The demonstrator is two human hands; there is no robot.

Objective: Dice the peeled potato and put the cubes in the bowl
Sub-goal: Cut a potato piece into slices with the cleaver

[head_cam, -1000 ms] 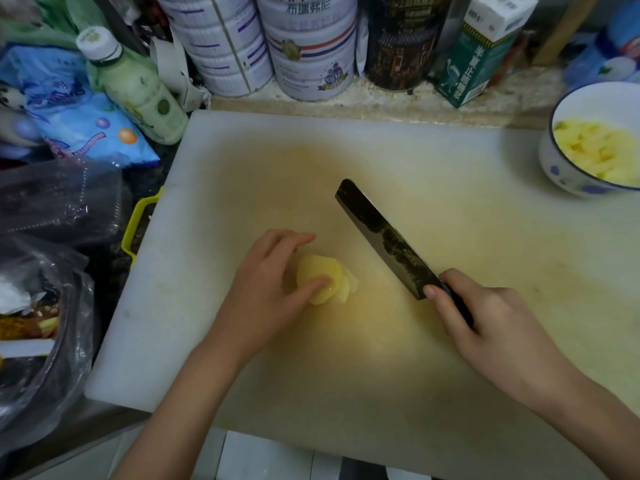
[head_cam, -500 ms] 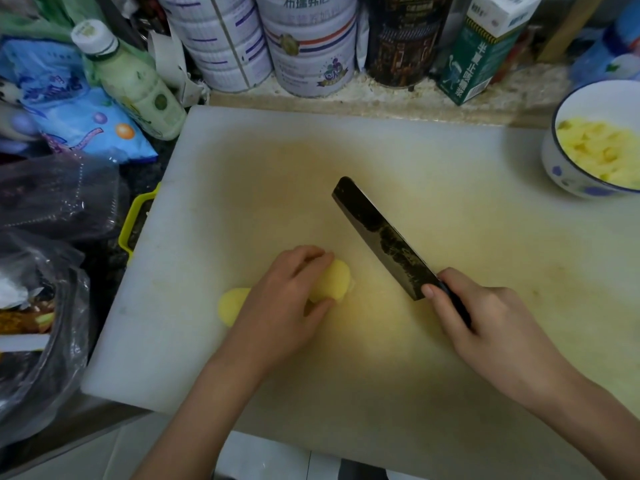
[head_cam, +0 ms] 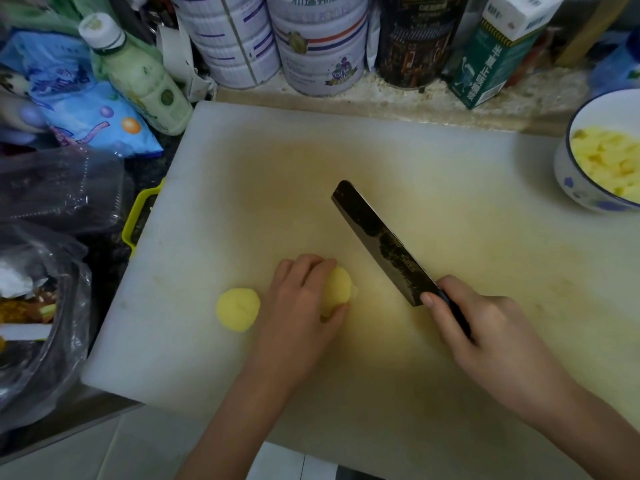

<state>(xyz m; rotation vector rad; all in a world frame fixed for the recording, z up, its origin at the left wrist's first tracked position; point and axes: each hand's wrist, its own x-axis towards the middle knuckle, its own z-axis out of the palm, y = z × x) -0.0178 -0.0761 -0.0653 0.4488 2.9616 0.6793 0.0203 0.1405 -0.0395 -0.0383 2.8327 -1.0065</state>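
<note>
White plastic cutting board (head_cam: 381,150): fills the middle of the head view, flat on the speckled stone desk (head_cam: 398,98), stained yellowish at its centre.
Pale yellow peeled potato piece (head_cam: 337,285): on the board near its front middle, half hidden under the fingers; probably seated on a flat side so as not to roll.
Left grip (head_cam: 301,306): curled over that piece, thumb against its near side, pinning it for the blade.
Second rounded yellow potato piece (head_cam: 238,309): loose on the board just left of the left hand, apart from it; seemingly parked to wait its turn.
Dark broad-bladed knife (head_cam: 377,240): right of the held piece and not touching it, blade slanting away toward the far left.
Right grip (head_cam: 495,341): clenched round the knife handle, forefinger up by the heel of the blade, likely for steadier control.
White bowl with blue flowers (head_cam: 568,181): at the board's far right, partly cut off by the frame, holding yellow potato cubes (head_cam: 609,161); near enough for a short carry.
Step in hand: probably slicing the held piece before cross-cutting; part done, judging by the bowl.
Edges: tall round tins (head_cam: 322,43), a green carton (head_cam: 498,53) and a pale green bottle (head_cam: 138,74) crowd the far edge; clear plastic bags (head_cam: 41,306) crowd the left.
Open room: wide bare board between knife and bowl; tighter on the left.
</note>
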